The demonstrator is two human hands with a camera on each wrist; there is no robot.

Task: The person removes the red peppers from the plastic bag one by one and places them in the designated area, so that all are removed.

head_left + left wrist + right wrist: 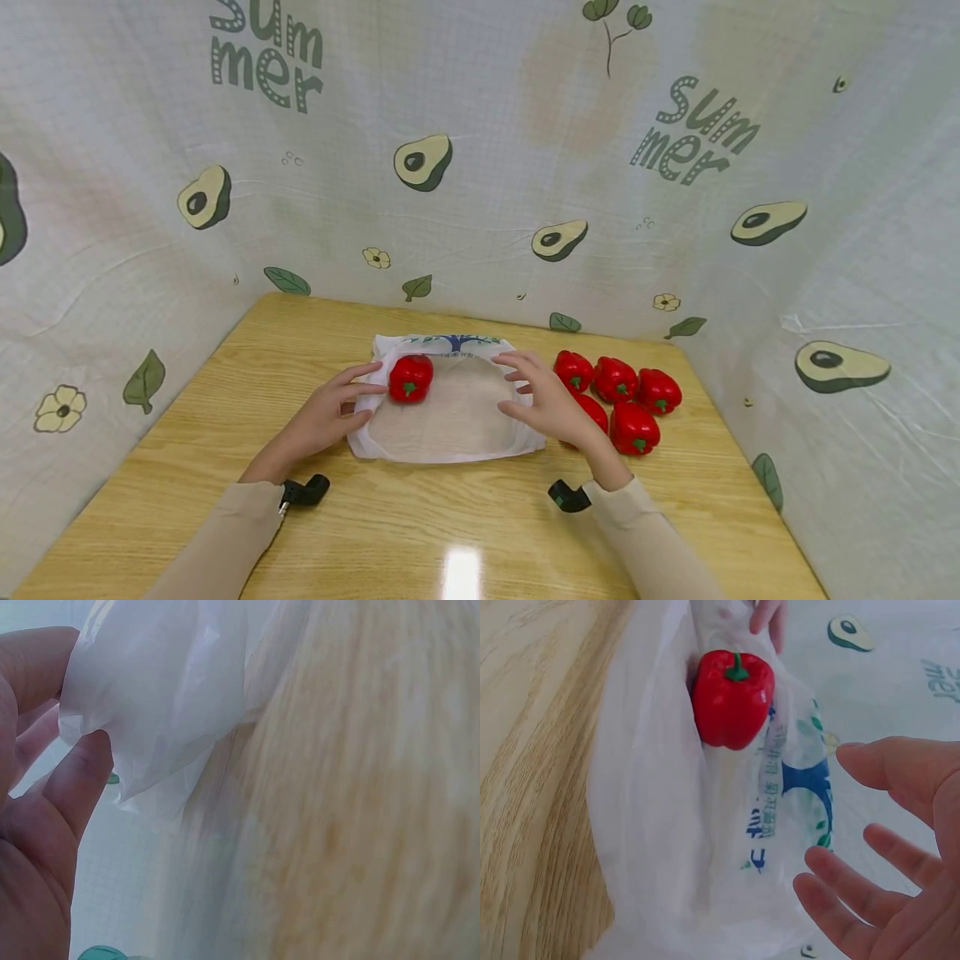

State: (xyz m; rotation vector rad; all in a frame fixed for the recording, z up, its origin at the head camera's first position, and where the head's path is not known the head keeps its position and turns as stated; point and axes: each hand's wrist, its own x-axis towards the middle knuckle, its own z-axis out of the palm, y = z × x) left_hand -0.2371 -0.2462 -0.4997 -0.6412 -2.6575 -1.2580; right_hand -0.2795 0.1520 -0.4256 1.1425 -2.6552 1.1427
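Note:
A white translucent plastic bag [450, 457] with a blue and green tree print lies on the table, its mouth spread wide. One shiny red bell pepper [410, 375] with a green stem sits inside at the left end. My left hand [326, 414] holds the bag's left edge; in the left wrist view the thumb [81, 769] meets the white plastic [165, 690] and a finger passes behind it. At the bag's right side my right hand [551, 404] hovers with fingers spread, holding nothing. The right wrist view shows that hand's thumb [877, 761] apart from the bag.
Several more red bell peppers [617, 379] stand grouped on the wooden table [420, 533] to the right of the bag, one partly behind my right hand. A printed cloth [480, 192] with avocados hangs behind the table and along both sides.

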